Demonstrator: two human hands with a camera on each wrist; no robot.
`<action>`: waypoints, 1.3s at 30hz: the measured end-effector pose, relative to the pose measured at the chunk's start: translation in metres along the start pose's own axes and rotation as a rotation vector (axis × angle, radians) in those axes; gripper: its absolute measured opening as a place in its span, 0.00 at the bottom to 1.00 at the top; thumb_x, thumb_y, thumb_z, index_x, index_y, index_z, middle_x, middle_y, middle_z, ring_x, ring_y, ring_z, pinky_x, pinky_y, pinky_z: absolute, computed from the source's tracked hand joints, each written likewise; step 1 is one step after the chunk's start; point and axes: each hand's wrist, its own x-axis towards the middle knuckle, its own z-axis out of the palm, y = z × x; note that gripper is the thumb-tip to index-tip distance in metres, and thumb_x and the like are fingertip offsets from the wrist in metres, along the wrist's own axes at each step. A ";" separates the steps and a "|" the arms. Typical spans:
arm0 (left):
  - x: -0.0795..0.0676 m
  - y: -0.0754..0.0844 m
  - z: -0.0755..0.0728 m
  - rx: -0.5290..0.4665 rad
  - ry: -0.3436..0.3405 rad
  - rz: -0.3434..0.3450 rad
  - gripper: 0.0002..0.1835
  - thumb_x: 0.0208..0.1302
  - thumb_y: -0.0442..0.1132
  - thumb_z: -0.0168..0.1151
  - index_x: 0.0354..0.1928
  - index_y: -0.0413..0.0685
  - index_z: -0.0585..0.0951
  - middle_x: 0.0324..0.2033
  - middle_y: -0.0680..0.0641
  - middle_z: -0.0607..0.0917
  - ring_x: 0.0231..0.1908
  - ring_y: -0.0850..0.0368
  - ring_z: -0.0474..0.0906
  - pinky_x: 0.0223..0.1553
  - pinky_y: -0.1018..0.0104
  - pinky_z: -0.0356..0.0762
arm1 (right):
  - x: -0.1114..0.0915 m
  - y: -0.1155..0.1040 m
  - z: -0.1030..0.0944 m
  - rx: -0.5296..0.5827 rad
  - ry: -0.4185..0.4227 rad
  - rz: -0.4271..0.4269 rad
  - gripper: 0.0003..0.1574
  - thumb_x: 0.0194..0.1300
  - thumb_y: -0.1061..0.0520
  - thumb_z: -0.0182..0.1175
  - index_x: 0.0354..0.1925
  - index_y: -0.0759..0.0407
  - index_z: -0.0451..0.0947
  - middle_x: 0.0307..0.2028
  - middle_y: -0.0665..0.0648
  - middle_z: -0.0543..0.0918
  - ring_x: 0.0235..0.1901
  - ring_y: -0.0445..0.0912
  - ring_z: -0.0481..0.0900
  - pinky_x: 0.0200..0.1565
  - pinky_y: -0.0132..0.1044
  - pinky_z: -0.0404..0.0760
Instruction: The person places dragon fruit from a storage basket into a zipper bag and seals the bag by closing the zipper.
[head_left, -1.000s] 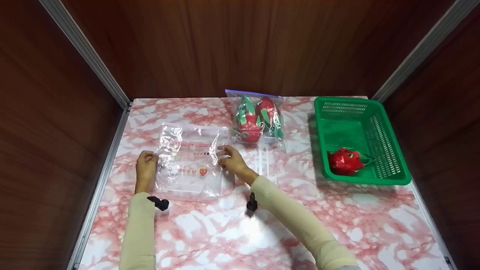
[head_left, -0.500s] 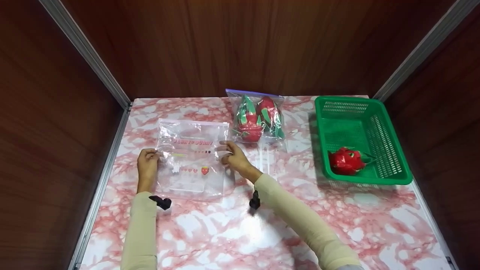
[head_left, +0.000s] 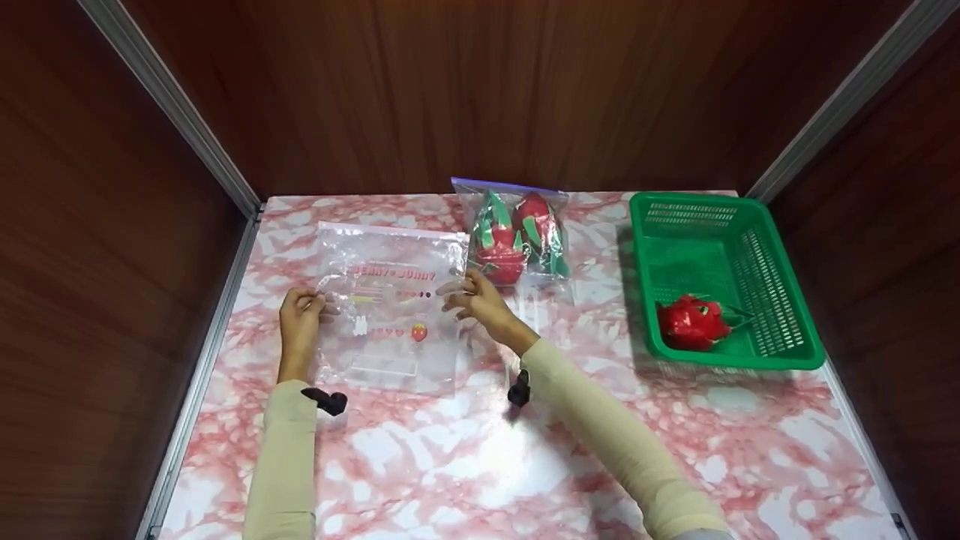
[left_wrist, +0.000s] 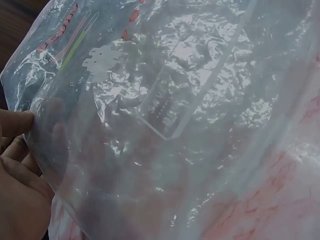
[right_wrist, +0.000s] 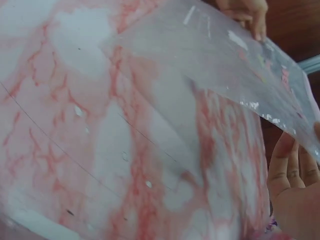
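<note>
A clear zip bag [head_left: 390,311] printed with red lettering, hearts and a strawberry spreads between both hands in the head view. My left hand [head_left: 301,319] pinches its left edge, thumb against fingers. My right hand [head_left: 486,306] grips the opposite edge, with some fingers behind the film. The left wrist view shows the left thumb [left_wrist: 20,120] on the bag's edge and the wrinkled film [left_wrist: 150,135] close up. In the right wrist view, the bag [right_wrist: 220,60] is lifted off the table at an angle, and the right hand [right_wrist: 297,195] holds its side.
Behind the right hand lies a purple-topped zip bag [head_left: 551,274] holding two red-and-green dragon fruits [head_left: 501,259]. Another clear bag [head_left: 559,296] lies beneath it. At the right stands a green basket [head_left: 645,277] with one dragon fruit [head_left: 691,322]. Wooden panels [head_left: 480,97] enclose the table.
Both hands have shifted the printed bag slightly away from the person and to the right. Its film has been drawn flatter, and the print shows more plainly. The basket and filled bag stay put.
</note>
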 end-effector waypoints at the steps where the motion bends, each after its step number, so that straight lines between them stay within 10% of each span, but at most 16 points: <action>1: 0.000 0.001 0.001 -0.002 0.000 0.002 0.04 0.78 0.26 0.56 0.50 0.33 0.73 0.34 0.47 0.87 0.27 0.57 0.88 0.33 0.66 0.88 | 0.000 -0.002 -0.001 -0.008 0.000 -0.003 0.25 0.72 0.64 0.60 0.63 0.63 0.67 0.50 0.55 0.89 0.41 0.47 0.89 0.39 0.41 0.85; 10: -0.002 0.002 0.011 -0.058 -0.015 0.041 0.05 0.78 0.28 0.58 0.49 0.36 0.73 0.35 0.47 0.90 0.29 0.55 0.89 0.36 0.62 0.90 | 0.001 -0.015 -0.011 -0.057 -0.001 -0.107 0.34 0.68 0.69 0.59 0.71 0.65 0.68 0.53 0.63 0.87 0.39 0.45 0.86 0.32 0.33 0.85; 17: -0.002 0.007 0.017 -0.045 -0.044 0.065 0.04 0.78 0.27 0.58 0.49 0.36 0.73 0.33 0.55 0.90 0.30 0.56 0.89 0.40 0.57 0.91 | -0.002 -0.031 -0.016 -0.064 0.014 -0.164 0.40 0.62 0.74 0.59 0.72 0.67 0.69 0.55 0.68 0.83 0.42 0.43 0.83 0.47 0.33 0.86; 29: -0.003 0.018 0.030 -0.115 -0.096 0.097 0.03 0.77 0.25 0.57 0.47 0.36 0.75 0.34 0.49 0.89 0.29 0.56 0.87 0.35 0.62 0.89 | -0.012 -0.051 -0.022 -0.261 0.052 -0.192 0.33 0.72 0.54 0.68 0.68 0.67 0.74 0.51 0.60 0.88 0.40 0.40 0.84 0.41 0.29 0.83; 34: -0.002 0.020 0.036 -0.128 -0.112 0.125 0.03 0.76 0.24 0.56 0.46 0.35 0.76 0.32 0.45 0.90 0.26 0.55 0.87 0.31 0.64 0.87 | -0.016 -0.055 -0.024 -0.335 0.061 -0.228 0.16 0.74 0.50 0.67 0.48 0.62 0.83 0.26 0.48 0.83 0.16 0.38 0.73 0.24 0.32 0.76; 39: 0.000 0.022 0.041 -0.106 -0.143 0.157 0.04 0.77 0.26 0.58 0.49 0.33 0.77 0.34 0.46 0.91 0.28 0.56 0.87 0.33 0.64 0.87 | -0.020 -0.058 -0.027 -0.329 0.092 -0.241 0.16 0.73 0.50 0.67 0.27 0.50 0.78 0.17 0.42 0.74 0.15 0.37 0.69 0.19 0.29 0.73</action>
